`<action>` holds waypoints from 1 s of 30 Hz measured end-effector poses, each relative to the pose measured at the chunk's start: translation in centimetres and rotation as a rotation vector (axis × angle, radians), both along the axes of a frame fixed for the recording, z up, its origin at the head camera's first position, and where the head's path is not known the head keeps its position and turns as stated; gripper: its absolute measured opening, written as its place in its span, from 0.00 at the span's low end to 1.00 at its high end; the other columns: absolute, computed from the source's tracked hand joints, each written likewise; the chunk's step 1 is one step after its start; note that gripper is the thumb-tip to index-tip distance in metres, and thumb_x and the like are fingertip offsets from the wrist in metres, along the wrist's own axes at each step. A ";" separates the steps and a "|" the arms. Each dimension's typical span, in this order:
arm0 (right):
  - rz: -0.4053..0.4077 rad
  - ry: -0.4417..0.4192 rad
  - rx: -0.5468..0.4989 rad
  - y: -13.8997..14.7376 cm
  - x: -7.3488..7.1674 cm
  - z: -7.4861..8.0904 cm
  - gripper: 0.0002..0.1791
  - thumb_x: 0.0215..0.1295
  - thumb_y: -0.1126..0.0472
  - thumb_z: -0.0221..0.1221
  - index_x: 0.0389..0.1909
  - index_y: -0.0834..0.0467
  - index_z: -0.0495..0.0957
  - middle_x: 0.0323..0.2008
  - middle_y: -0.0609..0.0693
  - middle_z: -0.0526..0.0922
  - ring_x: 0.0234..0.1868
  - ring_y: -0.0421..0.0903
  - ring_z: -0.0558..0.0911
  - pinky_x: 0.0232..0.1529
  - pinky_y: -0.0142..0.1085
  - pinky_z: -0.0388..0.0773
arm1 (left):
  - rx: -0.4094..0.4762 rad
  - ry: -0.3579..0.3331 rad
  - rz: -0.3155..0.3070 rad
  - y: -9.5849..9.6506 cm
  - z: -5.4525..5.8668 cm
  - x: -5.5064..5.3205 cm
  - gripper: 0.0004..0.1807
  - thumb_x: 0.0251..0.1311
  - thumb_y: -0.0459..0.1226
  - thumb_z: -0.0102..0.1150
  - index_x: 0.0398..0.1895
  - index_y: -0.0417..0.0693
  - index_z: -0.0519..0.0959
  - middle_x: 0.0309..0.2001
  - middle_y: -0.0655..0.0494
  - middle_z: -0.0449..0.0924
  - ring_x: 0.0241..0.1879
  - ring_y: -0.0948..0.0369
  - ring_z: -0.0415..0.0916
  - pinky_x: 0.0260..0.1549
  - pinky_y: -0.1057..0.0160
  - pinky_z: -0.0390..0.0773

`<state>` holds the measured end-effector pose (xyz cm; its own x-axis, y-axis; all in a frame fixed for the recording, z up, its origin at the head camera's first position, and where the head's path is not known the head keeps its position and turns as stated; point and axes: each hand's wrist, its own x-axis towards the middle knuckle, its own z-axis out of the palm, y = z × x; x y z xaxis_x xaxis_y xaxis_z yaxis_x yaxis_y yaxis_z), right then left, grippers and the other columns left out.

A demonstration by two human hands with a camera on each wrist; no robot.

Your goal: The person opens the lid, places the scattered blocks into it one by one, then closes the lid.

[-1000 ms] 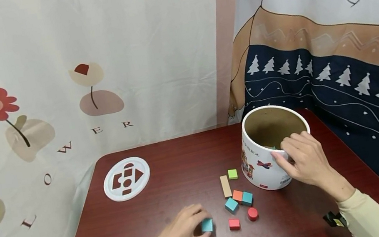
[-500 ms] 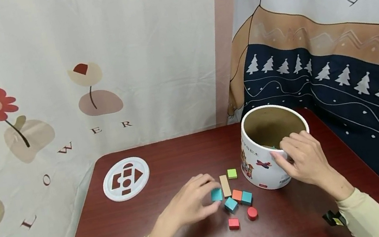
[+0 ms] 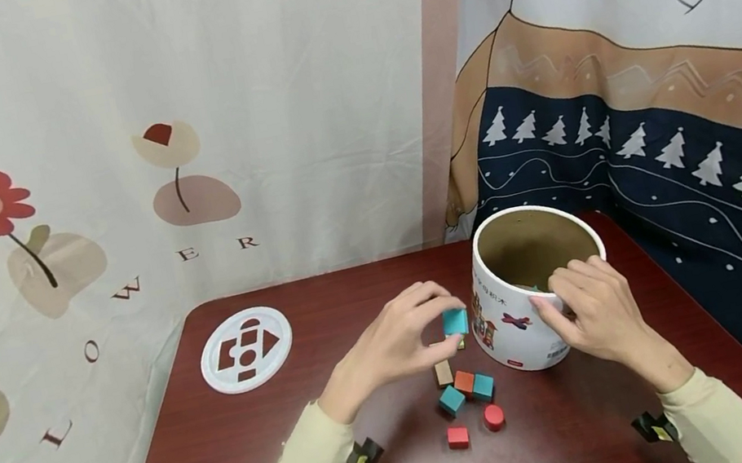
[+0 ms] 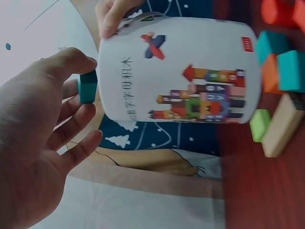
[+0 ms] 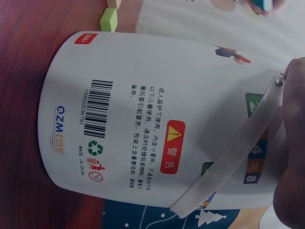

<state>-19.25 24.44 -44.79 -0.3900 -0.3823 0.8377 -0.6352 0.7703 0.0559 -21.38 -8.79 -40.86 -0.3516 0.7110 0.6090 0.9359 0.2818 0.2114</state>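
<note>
My left hand (image 3: 407, 333) pinches a teal block (image 3: 456, 322) between thumb and fingers, raised above the table just left of a white bucket (image 3: 518, 330). The left wrist view has this teal block (image 4: 87, 87) at the fingertips, close to the bucket's rim. My right hand (image 3: 597, 311) grips the near right rim of the bucket, thumb on the outside and fingers over the edge. A light strap handle (image 5: 228, 148) hangs along the bucket's side in the right wrist view. Inside, the bucket's contents are mostly hidden by its near wall.
On the table lie a wooden plank (image 3: 444, 373), an orange block (image 3: 465, 382), two teal blocks (image 3: 452, 400), a red block (image 3: 458, 437) and a red cylinder (image 3: 494, 417). A green block (image 5: 109, 20) is nearby. A white lid with shaped cut-outs (image 3: 211, 366) lies at the back left.
My left hand has lifted the teal block from the table and carried it right and away from me, toward the bucket. The right hand and bucket have stayed in place.
</note>
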 end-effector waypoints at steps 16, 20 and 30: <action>0.003 0.007 0.015 0.1 0.0 -0.1 0.31 0.86 0.41 0.51 0.21 0.54 0.67 0.19 0.46 0.66 0.25 0.44 0.64 0.31 0.41 0.59 | 0.029 -0.157 -0.044 4.8 4.5 -3.9 0.17 0.71 0.37 0.76 0.58 0.42 0.89 0.54 0.50 0.87 0.49 0.58 0.84 0.54 0.73 0.83; 0.003 0.012 0.017 0.0 0.0 -0.1 0.31 0.86 0.41 0.51 0.21 0.54 0.67 0.19 0.46 0.66 0.25 0.44 0.64 0.31 0.41 0.59 | 0.004 -0.180 -0.053 6.0 5.0 -4.8 0.17 0.72 0.37 0.74 0.60 0.42 0.88 0.54 0.49 0.87 0.48 0.56 0.84 0.51 0.74 0.81; 0.002 0.019 0.013 0.0 0.0 0.0 0.31 0.86 0.41 0.51 0.21 0.55 0.68 0.19 0.46 0.65 0.25 0.45 0.64 0.31 0.41 0.59 | -0.069 -0.205 -0.024 8.7 5.4 -6.3 0.15 0.75 0.37 0.71 0.61 0.44 0.88 0.54 0.51 0.86 0.49 0.58 0.82 0.52 0.72 0.81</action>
<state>-19.29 24.40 -44.79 -0.3731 -0.3939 0.8400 -0.6354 0.7682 0.0780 -27.69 -0.08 -35.43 -0.4456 0.7580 0.4763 0.8819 0.2802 0.3792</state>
